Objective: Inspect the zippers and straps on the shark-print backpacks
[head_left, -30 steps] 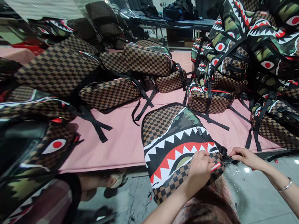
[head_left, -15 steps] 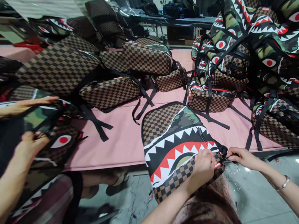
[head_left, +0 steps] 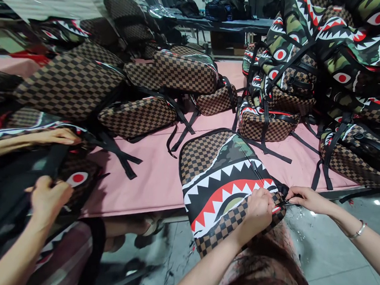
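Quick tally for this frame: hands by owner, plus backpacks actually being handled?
Wearer's hands: 2 (left hand, right hand)
Co-worker's hands: 2 (upper hand, lower hand)
Backpacks being handled: 2 (shark-mouth backpack, co-worker's backpack)
Total: 6

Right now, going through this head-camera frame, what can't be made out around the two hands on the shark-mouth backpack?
- What the right hand pinches at the shark-mouth backpack corner: too small, covered by its fingers.
- What the left hand grips on the backpack front: hidden under the closed fingers.
- The backpack's lower end: hidden behind the left forearm and lap.
- The co-worker's hand at the left: what it holds is blurred and cut by the frame edge.
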`<state>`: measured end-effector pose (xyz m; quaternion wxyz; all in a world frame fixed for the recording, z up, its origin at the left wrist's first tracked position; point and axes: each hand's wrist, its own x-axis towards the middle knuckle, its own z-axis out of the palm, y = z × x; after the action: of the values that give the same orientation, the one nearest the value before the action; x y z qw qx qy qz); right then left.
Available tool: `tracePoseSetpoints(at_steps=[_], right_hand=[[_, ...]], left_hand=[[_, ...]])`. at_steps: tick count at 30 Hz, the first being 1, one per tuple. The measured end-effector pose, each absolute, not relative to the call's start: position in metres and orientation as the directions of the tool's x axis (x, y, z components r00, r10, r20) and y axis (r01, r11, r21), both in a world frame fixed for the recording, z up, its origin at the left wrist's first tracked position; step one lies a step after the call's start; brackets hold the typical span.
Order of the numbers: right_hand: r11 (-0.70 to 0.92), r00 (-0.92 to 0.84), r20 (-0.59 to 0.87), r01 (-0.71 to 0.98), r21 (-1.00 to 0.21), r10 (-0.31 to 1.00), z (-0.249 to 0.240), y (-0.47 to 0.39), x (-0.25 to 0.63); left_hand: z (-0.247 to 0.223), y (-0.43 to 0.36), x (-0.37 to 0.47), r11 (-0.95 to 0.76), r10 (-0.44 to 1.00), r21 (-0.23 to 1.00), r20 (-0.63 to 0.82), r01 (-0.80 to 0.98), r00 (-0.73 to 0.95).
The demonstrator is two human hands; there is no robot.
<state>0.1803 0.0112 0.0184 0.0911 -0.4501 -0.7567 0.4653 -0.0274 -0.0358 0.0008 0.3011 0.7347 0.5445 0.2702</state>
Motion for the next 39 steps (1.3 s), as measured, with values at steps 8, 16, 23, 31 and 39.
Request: tracePoseSetpoints(at_steps=[8,16,23,31,39], right_hand=[[0.255,-0.594,-0.236,0.624,-0.739,0.769,0.033,0.004,0.158],[0.355,-0.619,-0.179,0.636,-0.685,0.765,0.03,-0.004,0.144],[0.366,-0.612,-0.139,0.623,-0.692,0.779,0.024,-0.013,0.146],[0.135,-0.469,-0.17,0.548,-0.826,0.867,0.013,-0.009,0.163],[0.254,-0.268,0.116,0.567,-0.784,0.956,0.002,0.067,0.117]], left_hand=[[-0.001,-0.033,-0.028,-0.242,0.951,0.707,0.039,0.665,0.306],[0.0,-0.033,-0.031,-0.234,0.955,0.708,0.039,0.666,0.293],[0.01,-0.04,-0.05,-0.161,0.982,0.858,0.093,0.487,0.162],[0.03,-0.082,-0.144,0.173,0.984,0.98,-0.177,-0.094,-0.037],[0.032,-0.018,-0.214,0.012,0.975,0.875,0.097,0.483,-0.199]])
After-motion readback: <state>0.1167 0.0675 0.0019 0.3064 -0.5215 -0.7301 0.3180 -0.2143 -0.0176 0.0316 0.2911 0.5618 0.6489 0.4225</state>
